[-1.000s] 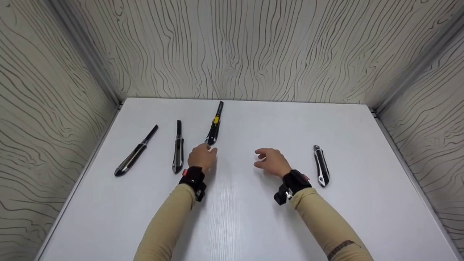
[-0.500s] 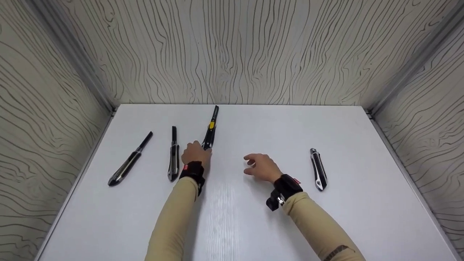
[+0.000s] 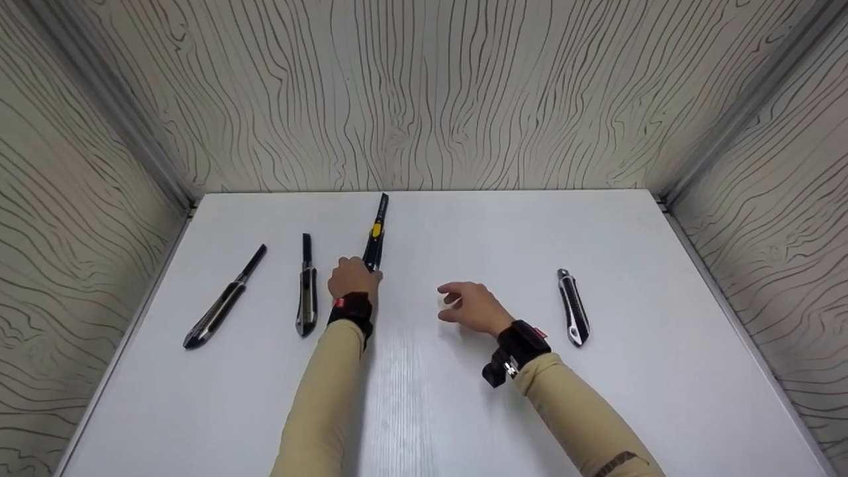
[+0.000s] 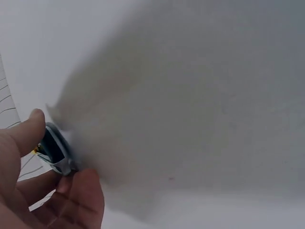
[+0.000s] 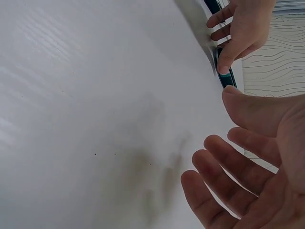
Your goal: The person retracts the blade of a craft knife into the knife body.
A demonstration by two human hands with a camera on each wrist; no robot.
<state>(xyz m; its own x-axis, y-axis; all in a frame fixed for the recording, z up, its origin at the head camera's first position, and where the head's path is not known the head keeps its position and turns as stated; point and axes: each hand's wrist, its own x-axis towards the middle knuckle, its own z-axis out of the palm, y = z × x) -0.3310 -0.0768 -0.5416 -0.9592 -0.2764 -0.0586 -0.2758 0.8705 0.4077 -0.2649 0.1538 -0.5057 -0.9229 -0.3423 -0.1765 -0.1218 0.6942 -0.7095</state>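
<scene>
Left hand (image 3: pixel 353 278) at the far half of the surface (image 3: pixel 464 232), left of centre, with its fingers (image 4: pixel 86 195) and thumb (image 4: pixel 32 129) pinching the near end of a black utility knife with a yellow slide (image 3: pixel 375 242). Blade of this knife pointed to the far edge, angled slightly right; could not tell whether the handle touched the surface or was raised from it. Right hand (image 3: pixel 476 309) held nothing: fingers loosely bent and spread, thumb apart from them, poised above the surface right of centre, well apart from the yellow-slide knife. Three other cutters lay about. Just left of the left hand, a black-and-silver knife (image 3: pixel 307 298), nearly straight, dark blade extended toward the far side. Farther left, a slanted knife (image 3: pixel 218 311), near end leftmost, its dark blade likewise out and leaning right. Over on the right, beyond the right hand, a shorter-looking knife (image 3: pixel 574 308), silver tip toward the far side. Both wrists carried black straps (image 3: pixel 351 310) over tan sleeves (image 3: pixel 321 397). Behind the far edge stood a pale wall (image 3: pixel 424 99) with dark wood-grain lines.
</scene>
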